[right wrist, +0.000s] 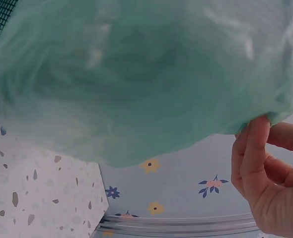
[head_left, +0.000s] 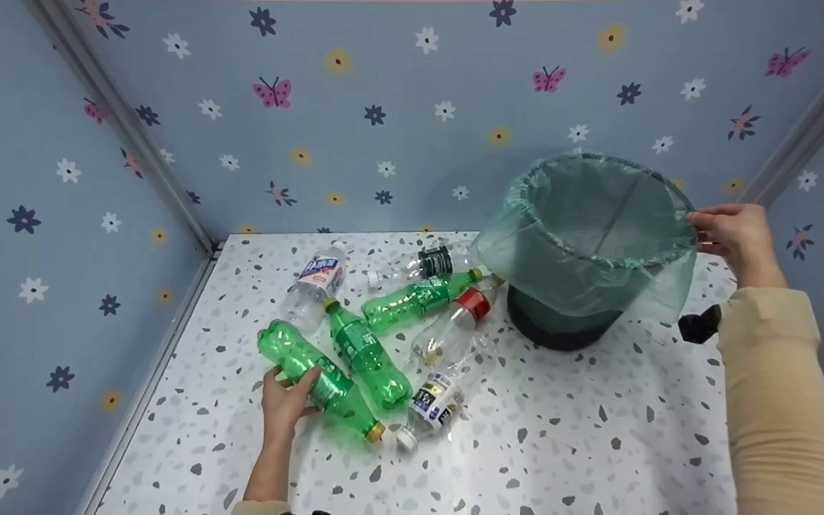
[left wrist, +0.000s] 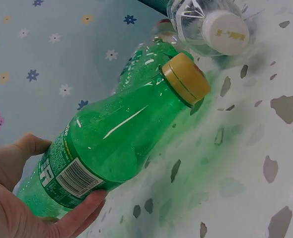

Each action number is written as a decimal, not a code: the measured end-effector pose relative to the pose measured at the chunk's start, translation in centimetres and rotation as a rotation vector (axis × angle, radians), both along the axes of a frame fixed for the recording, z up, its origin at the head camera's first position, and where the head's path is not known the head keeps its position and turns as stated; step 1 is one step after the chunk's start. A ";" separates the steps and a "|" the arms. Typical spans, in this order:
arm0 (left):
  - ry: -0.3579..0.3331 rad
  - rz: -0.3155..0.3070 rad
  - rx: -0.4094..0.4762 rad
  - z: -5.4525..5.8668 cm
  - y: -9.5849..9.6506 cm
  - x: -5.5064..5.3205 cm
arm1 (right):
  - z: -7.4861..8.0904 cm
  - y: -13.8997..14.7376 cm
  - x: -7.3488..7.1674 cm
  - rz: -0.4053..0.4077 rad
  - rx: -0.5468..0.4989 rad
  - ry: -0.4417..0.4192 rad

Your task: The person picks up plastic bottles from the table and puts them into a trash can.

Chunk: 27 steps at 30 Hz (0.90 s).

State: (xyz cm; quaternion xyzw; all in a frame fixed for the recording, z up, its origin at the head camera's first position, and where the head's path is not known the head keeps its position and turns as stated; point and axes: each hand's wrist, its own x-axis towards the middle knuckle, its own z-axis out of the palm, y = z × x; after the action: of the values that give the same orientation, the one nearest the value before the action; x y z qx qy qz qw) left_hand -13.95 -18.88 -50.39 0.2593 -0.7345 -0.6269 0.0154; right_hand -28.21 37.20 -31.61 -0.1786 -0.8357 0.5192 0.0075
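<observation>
My left hand [head_left: 287,400] grips a green plastic bottle [head_left: 333,390] around its label, thumb on one side and fingers on the other. The bottle's yellow cap [left wrist: 186,79] points away from the hand in the left wrist view. A second green bottle [head_left: 368,354] lies right beside it. On the right, my right hand [head_left: 737,232] pinches the rim of a dark trash can [head_left: 562,336], over which a thin green trash bag [head_left: 591,286] is folded. The right wrist view has the bag [right wrist: 136,99] covering most of the can, with fingertips at its edge.
Several more bottles lie between the left hand and the can: a clear one with a blue-white label [head_left: 319,275], a third green one [head_left: 412,300], a red-labelled one [head_left: 471,307] and a white-capped one [head_left: 437,400]. Flower-patterned walls [head_left: 383,107] enclose the speckled table [head_left: 562,443].
</observation>
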 end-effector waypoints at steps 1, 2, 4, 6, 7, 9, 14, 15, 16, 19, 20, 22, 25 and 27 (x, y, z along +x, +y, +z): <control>0.019 0.004 0.000 0.4 0.2 0.0 | 0.0 0.0 0.0 0.000 -0.002 -0.001; 0.041 0.010 -0.003 0.7 0.4 0.1 | 0.0 0.0 0.0 0.002 0.001 -0.002; 0.083 0.015 -0.013 1.4 0.7 0.1 | 0.0 0.0 0.1 0.006 0.002 -0.005; 0.137 0.023 -0.021 1.8 1.1 0.0 | 0.1 0.0 0.1 0.003 -0.006 -0.004; 0.157 0.023 -0.026 2.1 1.3 0.0 | 0.1 0.0 0.1 0.002 -0.010 -0.004; 0.196 0.019 -0.033 2.5 1.7 -0.1 | 0.1 -0.1 0.1 0.001 -0.014 -0.003; 0.316 -0.020 0.024 0.3 1.6 -1.8 | 0.0 -0.4 0.3 -0.004 0.009 0.013; 0.356 -0.030 0.041 -0.8 1.4 -2.4 | 0.0 -0.5 0.4 -0.008 0.015 0.018; 0.393 -0.042 0.057 -1.7 1.3 -2.9 | 0.0 -0.6 0.4 -0.012 0.017 0.023; 0.444 -0.069 0.077 -1.2 1.9 -3.6 | 0.1 -0.8 0.5 -0.029 0.016 0.035; 0.481 -0.082 0.098 -0.4 2.3 -3.5 | 0.1 -0.9 0.6 -0.032 0.015 0.036; 0.469 -0.083 0.078 2.6 3.6 -2.8 | 0.2 -1.0 0.6 -0.036 0.005 0.033; 0.441 -0.099 0.050 7.7 5.6 -1.4 | 0.2 -1.4 0.8 -0.038 -0.009 0.018; 0.405 -0.116 0.028 10.1 6.5 -0.9 | 0.2 -1.6 1.0 -0.039 -0.014 0.014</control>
State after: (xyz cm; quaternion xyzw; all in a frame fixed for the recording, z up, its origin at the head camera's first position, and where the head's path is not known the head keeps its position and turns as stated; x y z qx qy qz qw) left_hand -14.90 -12.33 -40.27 0.0856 -0.7214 -0.6761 0.1231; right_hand -27.17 35.58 -31.46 -0.1912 -0.8284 0.5261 0.0220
